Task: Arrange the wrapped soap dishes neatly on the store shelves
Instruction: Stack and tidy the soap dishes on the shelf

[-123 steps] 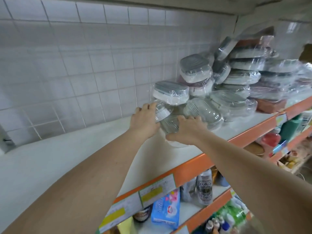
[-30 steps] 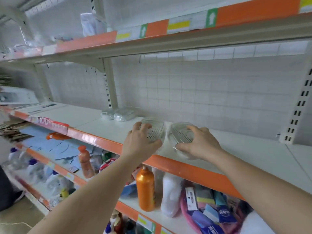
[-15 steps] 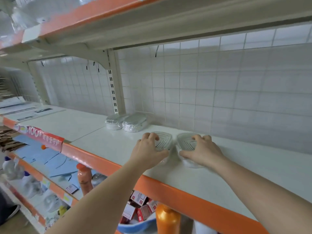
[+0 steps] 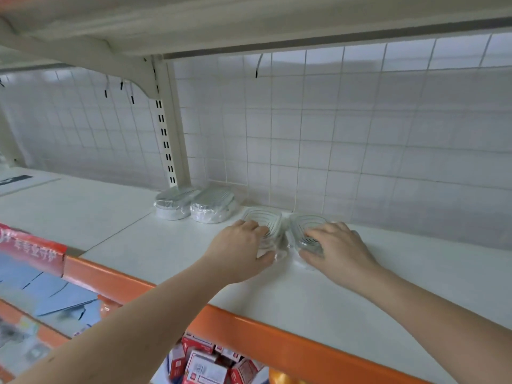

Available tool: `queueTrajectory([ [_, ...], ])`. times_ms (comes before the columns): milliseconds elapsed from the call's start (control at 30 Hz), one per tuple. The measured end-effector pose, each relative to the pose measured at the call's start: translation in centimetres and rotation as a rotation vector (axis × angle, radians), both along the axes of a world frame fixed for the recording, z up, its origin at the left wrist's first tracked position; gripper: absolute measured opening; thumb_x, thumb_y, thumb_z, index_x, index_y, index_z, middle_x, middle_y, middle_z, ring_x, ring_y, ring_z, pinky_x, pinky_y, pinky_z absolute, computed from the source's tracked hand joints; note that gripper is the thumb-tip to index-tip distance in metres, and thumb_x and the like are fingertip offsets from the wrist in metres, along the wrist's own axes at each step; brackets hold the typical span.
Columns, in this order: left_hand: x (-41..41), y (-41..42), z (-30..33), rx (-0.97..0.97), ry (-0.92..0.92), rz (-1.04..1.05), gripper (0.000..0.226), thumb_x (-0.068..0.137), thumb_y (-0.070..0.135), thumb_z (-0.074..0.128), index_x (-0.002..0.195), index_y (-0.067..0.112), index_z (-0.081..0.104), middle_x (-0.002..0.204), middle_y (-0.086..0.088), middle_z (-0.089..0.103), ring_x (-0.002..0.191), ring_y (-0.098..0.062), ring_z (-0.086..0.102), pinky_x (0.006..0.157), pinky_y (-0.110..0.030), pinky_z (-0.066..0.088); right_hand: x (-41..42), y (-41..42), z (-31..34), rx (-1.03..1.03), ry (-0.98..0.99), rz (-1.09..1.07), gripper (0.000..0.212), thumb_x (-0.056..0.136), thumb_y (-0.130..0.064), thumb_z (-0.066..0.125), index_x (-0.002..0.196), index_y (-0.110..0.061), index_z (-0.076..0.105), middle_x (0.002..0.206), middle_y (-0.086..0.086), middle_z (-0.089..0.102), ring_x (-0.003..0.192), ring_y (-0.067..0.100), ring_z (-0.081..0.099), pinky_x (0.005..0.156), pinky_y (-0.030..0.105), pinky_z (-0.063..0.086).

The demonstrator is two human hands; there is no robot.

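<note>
A white, smooth shelf board [image 4: 116,245] spans the frame from the left edge to the lower right, edged along its front by a glossy orange strip [image 4: 277,345]. Behind it a back wall of white wire grid [image 4: 360,139] fills the upper right, split by a cream slotted upright [image 4: 169,128] in the upper centre. The underside of the shelf above [image 4: 249,18] covers the top of the frame.

At the centre, two clear ribbed soap dishes sit side by side on the board, each oval and in crinkly clear wrap. The left hand [image 4: 241,252] holds the left dish [image 4: 264,220], fingers curled over its near end and thumb at its side. The right hand [image 4: 336,248] grips the right dish [image 4: 303,221] likewise. Both dishes run lengthwise from the hands toward the back wall, far ends close to the grid, inner rims nearly touching.

Left of them, by the foot of the upright, two more wrapped dishes [image 4: 194,206] with grey ribbed tops and white bases stand touching, long axes angled toward the upper right.

At the bottom centre, red and white cartons [image 4: 205,364] lie on a lower level.
</note>
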State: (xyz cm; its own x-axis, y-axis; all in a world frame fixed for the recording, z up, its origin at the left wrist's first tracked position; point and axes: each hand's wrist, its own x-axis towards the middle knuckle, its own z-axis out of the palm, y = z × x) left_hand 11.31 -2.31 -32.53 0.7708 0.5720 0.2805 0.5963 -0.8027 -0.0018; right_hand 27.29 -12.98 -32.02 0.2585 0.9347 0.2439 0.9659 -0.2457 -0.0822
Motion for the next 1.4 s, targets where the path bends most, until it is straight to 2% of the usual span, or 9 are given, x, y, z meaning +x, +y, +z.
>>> queueTrajectory([
  [100, 0.2, 1.8, -0.2, -0.012, 0.001, -0.023, 0.055, 0.092, 0.046, 0.043, 0.138, 0.016, 0.035, 0.137, 0.000, 0.044, 0.128, -0.018, 0.039, 0.102, -0.025, 0.028, -0.8, 2.1, -0.2, -0.054, -0.030, -0.019, 0.048, 0.094, -0.050, 0.037, 0.134, -0.023, 0.042, 0.134, -0.004, 0.047, 0.126, 0.021, 0.036, 0.100, 0.030, 0.031],
  [233, 0.3, 3.9, -0.8, -0.060, 0.118, -0.035, 0.073, 0.092, 0.043, 0.043, 0.148, 0.011, 0.009, 0.156, -0.009, 0.010, 0.145, -0.020, 0.006, 0.117, -0.029, 0.005, -1.7, 4.7, -0.5, -0.094, -0.082, -0.094, 0.066, 0.088, -0.060, 0.019, 0.135, -0.017, 0.037, 0.135, 0.000, 0.045, 0.129, 0.022, 0.035, 0.102, 0.034, 0.031],
  [333, 0.4, 5.3, -0.7, -0.114, 0.117, -0.059, 0.076, 0.092, 0.042, 0.045, 0.149, 0.011, 0.004, 0.158, -0.009, 0.001, 0.146, -0.021, -0.003, 0.118, -0.030, -0.001, -2.4, 6.3, -0.8, -0.101, -0.102, -0.126, 0.061, 0.094, -0.055, 0.030, 0.139, -0.015, 0.031, 0.137, 0.004, 0.042, 0.130, 0.022, 0.032, 0.102, 0.036, 0.029],
  [433, 0.5, 6.6, -0.6, -0.151, 0.137, -0.058, 0.077, 0.093, 0.043, 0.043, 0.150, 0.014, 0.001, 0.158, -0.009, -0.002, 0.146, -0.020, -0.006, 0.118, -0.031, -0.001, -2.6, 7.6, -0.7, -0.100, -0.087, -0.149, 0.061, 0.094, -0.054, 0.032, 0.141, -0.014, 0.029, 0.139, 0.004, 0.040, 0.132, 0.023, 0.030, 0.104, 0.037, 0.027],
  [600, 0.3, 7.6, -0.5, -0.107, 0.133, -0.052, 0.076, 0.093, 0.044, 0.043, 0.150, 0.016, 0.002, 0.158, -0.010, 0.003, 0.146, -0.022, 0.000, 0.115, -0.030, 0.002, -3.1, 9.4, -0.7, -0.101, -0.061, -0.159, 0.064, 0.095, -0.055, 0.029, 0.144, -0.013, 0.026, 0.144, 0.005, 0.035, 0.135, 0.024, 0.026, 0.108, 0.038, 0.024],
  [833, 0.0, 8.4, -1.1, -0.116, 0.110, -0.094, 0.081, 0.091, 0.047, 0.045, 0.150, 0.017, 0.000, 0.157, -0.009, 0.003, 0.145, -0.022, -0.002, 0.115, -0.030, 0.001, -3.7, 9.2, -1.1, -0.049, -0.055, -0.168, 0.060, 0.095, -0.050, 0.031, 0.144, -0.015, 0.027, 0.143, 0.001, 0.036, 0.134, 0.021, 0.027, 0.107, 0.035, 0.024],
  [1000, -0.2, 8.9, -0.3, -0.138, 0.093, -0.121, 0.074, 0.089, 0.044, 0.049, 0.149, 0.020, 0.012, 0.153, -0.004, 0.016, 0.143, -0.020, 0.010, 0.114, -0.031, 0.011, -4.1, 9.6, -0.6, -0.099, -0.027, -0.207, 0.058, 0.095, -0.049, 0.033, 0.142, -0.015, 0.030, 0.141, 0.003, 0.038, 0.133, 0.022, 0.029, 0.107, 0.036, 0.026],
  [1100, 0.0, 8.9, 0.9, -0.123, 0.100, -0.114, 0.069, 0.090, 0.046, 0.047, 0.147, 0.020, 0.019, 0.150, -0.003, 0.023, 0.140, -0.021, 0.017, 0.112, -0.034, 0.015, -4.2, 9.4, 0.5, -0.134, 0.037, -0.229, 0.061, 0.093, -0.052, 0.037, 0.142, -0.016, 0.030, 0.144, 0.003, 0.037, 0.135, 0.023, 0.029, 0.106, 0.039, 0.028],
  [1400, 1.4, 4.4, 5.9, -0.037, -0.039, -0.297, 0.065, 0.096, 0.045, 0.038, 0.148, 0.016, 0.015, 0.153, -0.005, 0.021, 0.142, -0.021, 0.014, 0.114, -0.034, 0.011, -4.0, 3.6, 6.4, -0.045, 0.063, -0.406, 0.063, 0.092, -0.043, 0.049, 0.143, -0.014, 0.029, 0.146, 0.005, 0.037, 0.135, 0.024, 0.028, 0.108, 0.040, 0.029],
])
